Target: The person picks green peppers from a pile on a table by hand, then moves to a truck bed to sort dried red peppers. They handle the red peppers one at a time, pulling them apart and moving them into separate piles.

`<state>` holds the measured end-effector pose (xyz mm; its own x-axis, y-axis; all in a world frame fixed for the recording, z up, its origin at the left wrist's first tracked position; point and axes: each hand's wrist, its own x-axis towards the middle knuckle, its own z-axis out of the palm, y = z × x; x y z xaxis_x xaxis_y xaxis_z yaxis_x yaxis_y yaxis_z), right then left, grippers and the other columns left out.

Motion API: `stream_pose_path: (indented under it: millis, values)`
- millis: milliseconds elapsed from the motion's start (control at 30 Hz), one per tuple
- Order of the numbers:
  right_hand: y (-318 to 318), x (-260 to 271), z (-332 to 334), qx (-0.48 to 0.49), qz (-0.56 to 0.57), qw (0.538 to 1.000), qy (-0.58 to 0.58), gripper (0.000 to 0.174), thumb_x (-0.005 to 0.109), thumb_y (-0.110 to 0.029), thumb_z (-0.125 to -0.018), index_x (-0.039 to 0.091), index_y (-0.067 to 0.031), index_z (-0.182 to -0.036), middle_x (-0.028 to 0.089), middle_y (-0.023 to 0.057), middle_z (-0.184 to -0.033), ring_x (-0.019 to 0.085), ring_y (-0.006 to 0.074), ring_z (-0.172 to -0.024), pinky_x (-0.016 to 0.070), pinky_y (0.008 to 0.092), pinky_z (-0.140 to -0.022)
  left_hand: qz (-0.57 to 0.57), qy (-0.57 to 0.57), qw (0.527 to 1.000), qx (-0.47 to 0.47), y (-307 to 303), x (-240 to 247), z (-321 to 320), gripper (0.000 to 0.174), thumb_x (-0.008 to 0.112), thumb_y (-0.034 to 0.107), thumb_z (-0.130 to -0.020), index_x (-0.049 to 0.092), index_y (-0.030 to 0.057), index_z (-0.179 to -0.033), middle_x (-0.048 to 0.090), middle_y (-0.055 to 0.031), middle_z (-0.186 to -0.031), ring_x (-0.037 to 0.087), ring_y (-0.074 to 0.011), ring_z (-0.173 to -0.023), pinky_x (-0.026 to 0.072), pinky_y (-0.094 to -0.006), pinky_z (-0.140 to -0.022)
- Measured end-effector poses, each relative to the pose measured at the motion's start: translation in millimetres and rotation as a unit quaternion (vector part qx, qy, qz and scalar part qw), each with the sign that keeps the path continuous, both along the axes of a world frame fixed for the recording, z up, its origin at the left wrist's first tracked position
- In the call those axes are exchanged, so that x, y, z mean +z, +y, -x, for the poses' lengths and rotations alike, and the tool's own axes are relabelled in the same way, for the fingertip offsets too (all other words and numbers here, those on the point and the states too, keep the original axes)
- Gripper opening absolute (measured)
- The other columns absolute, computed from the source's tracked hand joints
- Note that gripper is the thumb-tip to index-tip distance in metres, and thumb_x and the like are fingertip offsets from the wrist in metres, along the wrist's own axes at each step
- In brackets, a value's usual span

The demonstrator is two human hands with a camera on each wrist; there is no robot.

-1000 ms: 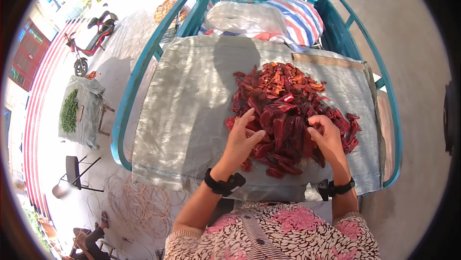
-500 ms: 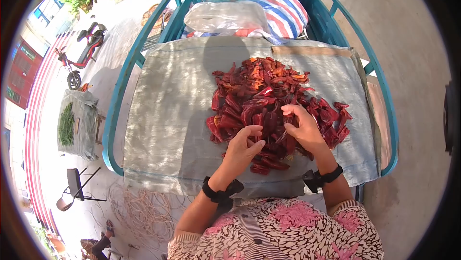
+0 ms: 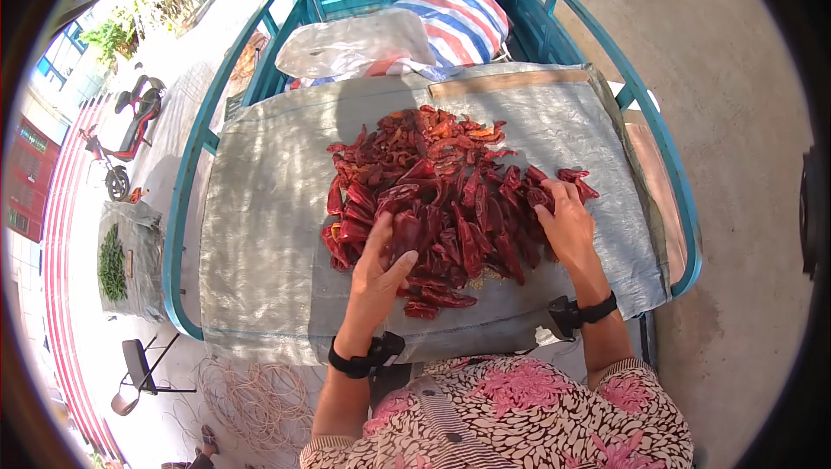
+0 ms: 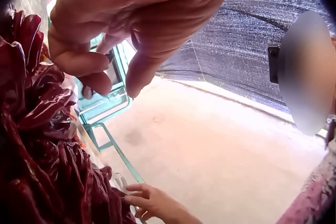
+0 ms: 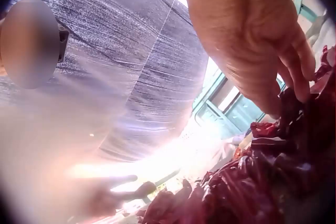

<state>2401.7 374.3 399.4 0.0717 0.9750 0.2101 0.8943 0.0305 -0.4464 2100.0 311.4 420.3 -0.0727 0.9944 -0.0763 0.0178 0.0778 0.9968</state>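
Note:
A heap of dried red peppers [image 3: 472,235] lies on a grey woven sheet [image 3: 268,235], with smaller, more orange pieces at its far end. My left hand [image 3: 374,279] is at the near left side of the heap, loosely bent fingers beside the peppers. Its thumb stands apart from the fingers; in the left wrist view the gap between them holds nothing. At the heap's right edge, my right hand [image 3: 569,222] pinches a dark red pepper [image 3: 538,198] between thumb and fingers. The right wrist view shows that hand's fingertips [image 5: 302,94] down among the peppers [image 5: 236,192].
Blue rails [image 3: 177,235] of a cart bed flank the sheet. Behind the heap lie a striped sack [image 3: 454,23] and a pale plastic bag [image 3: 355,43]. To the left are a small table with green pods [image 3: 112,261], a folding chair [image 3: 137,365], a scooter [image 3: 130,136] and tangled cord [image 3: 255,404].
The hands have moved apart, the left to the heap's left side and the right to its right edge, where it now pinches a pepper. The head view has shifted, moving the scene leftward.

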Motion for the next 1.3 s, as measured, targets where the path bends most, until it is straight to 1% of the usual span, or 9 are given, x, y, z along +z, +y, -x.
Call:
stream_pose_path:
  millis: [167, 367, 467, 600, 700, 867, 967, 1100, 1300]
  values:
    - [4.3, -1.0, -13.7, -0.031, 0.109, 0.993, 0.035, 0.045, 0.073, -0.017, -0.084, 0.058, -0.0123, -0.125, 0.057, 0.0095, -0.127, 0.064, 0.0343, -0.107, 0.0524, 0.046, -0.087, -0.028, 0.063, 0.997, 0.043, -10.9, -0.9, -0.4, 0.056, 0.068, 0.011, -0.095, 0.047, 0.0085, -0.147, 0.062, -0.0046, -0.117, 0.054, -0.0046, -0.071, 0.0459, -0.0215, -0.066]
    - [-1.0, -8.5, -20.1, 0.024, 0.082, 0.994, 0.062, 0.048, 0.076, -0.012, -0.079, 0.058, -0.0096, -0.123, 0.057, 0.0128, -0.124, 0.063, 0.0363, -0.106, 0.0519, 0.046, -0.087, 0.069, 0.007, 0.998, 0.009, -17.6, -6.0, -15.4, 0.033, 0.063, 0.007, -0.098, 0.058, 0.0048, -0.13, 0.068, -0.0003, -0.108, 0.053, -0.0026, -0.068, 0.0421, -0.0177, -0.06]
    - [1.9, -23.6, -37.0, 0.012, -0.024, 0.992, 0.122, 0.044, 0.073, -0.007, -0.083, 0.057, -0.0062, -0.124, 0.063, 0.0106, -0.115, 0.066, 0.0271, -0.1, 0.0531, 0.0389, -0.083, 0.042, -0.058, 0.997, -0.015, -12.4, -0.4, -24.4, 0.03, 0.062, 0.007, -0.099, 0.059, 0.0048, -0.129, 0.067, -0.0004, -0.11, 0.055, -0.0023, -0.071, 0.0428, -0.0174, -0.061]
    - [-12.9, -7.3, -25.0, 0.02, -0.018, 0.896, 0.444, 0.035, 0.066, 0.002, -0.09, 0.058, -0.0046, -0.124, 0.065, 0.0009, -0.1, 0.061, 0.0065, -0.09, 0.0504, 0.0239, -0.078, 0.052, -0.086, 0.992, -0.083, -5.0, 0.1, -28.3, 0.033, 0.061, 0.01, -0.1, 0.058, 0.0054, -0.132, 0.068, -0.0026, -0.115, 0.058, -0.0035, -0.076, 0.0448, -0.0194, -0.064]
    - [-36.1, 3.5, 2.6, 0.093, 0.077, 0.816, 0.566, 0.037, 0.066, 0.002, -0.089, 0.058, -0.0052, -0.125, 0.064, 0.0009, -0.104, 0.062, 0.0069, -0.091, 0.0507, 0.0243, -0.078, 0.022, -0.087, 0.989, -0.119, 1.2, -3.9, -44.6, 0.037, 0.063, 0.009, -0.099, 0.056, 0.0064, -0.135, 0.068, -0.001, -0.109, 0.056, -0.0032, -0.076, 0.0444, -0.0198, -0.064]
    - [-59.5, 20.3, 40.4, 0.234, 0.228, 0.837, 0.438, 0.036, 0.065, 0.003, -0.09, 0.059, -0.0058, -0.124, 0.061, 0.001, -0.113, 0.062, 0.0092, -0.1, 0.0512, 0.0271, -0.083, 0.011, -0.035, 0.982, -0.184, 3.1, -1.1, -37.5, 0.036, 0.068, 0.007, -0.095, 0.061, 0.0064, -0.131, 0.067, 0.0015, -0.094, 0.054, -0.0032, -0.074, 0.0457, -0.0201, -0.067]
    - [-47.7, 10.4, 24.3, 0.139, 0.139, 0.874, 0.445, 0.036, 0.067, -0.003, -0.09, 0.06, -0.005, -0.125, 0.062, 0.0021, -0.111, 0.063, 0.0099, -0.093, 0.0523, 0.0279, -0.077, 0.015, -0.057, 0.991, -0.124, 1.1, -2.4, -9.9, 0.034, 0.067, 0.006, -0.096, 0.064, 0.0054, -0.13, 0.065, 0.0026, -0.091, 0.054, -0.0043, -0.073, 0.0474, -0.0209, -0.069]
    - [-9.4, -40.2, -15.9, -0.081, -0.002, 0.988, 0.129, 0.05, 0.077, -0.019, -0.083, 0.058, -0.0066, -0.128, 0.062, 0.0129, -0.119, 0.065, 0.0268, -0.104, 0.0519, 0.0377, -0.089, -0.024, -0.046, 0.998, -0.029, 11.1, -5.9, 35.0, 0.047, 0.061, 0.008, -0.099, 0.052, 0.0062, -0.145, 0.068, -0.0005, -0.096, 0.057, -0.0058, -0.08, 0.0486, -0.0215, -0.069]
    - [-1.5, -27.0, 6.9, -0.109, 0.058, 0.992, 0.001, 0.057, 0.077, -0.027, -0.082, 0.056, -0.0115, -0.133, 0.059, 0.0165, -0.131, 0.061, 0.0339, -0.117, 0.0487, 0.0449, -0.097, -0.058, -0.038, 0.992, 0.104, 18.0, -19.5, 49.0, 0.047, 0.059, 0.008, -0.099, 0.048, 0.0042, -0.145, 0.059, -0.0094, -0.125, 0.065, -0.0125, -0.099, 0.0541, -0.0246, -0.077]
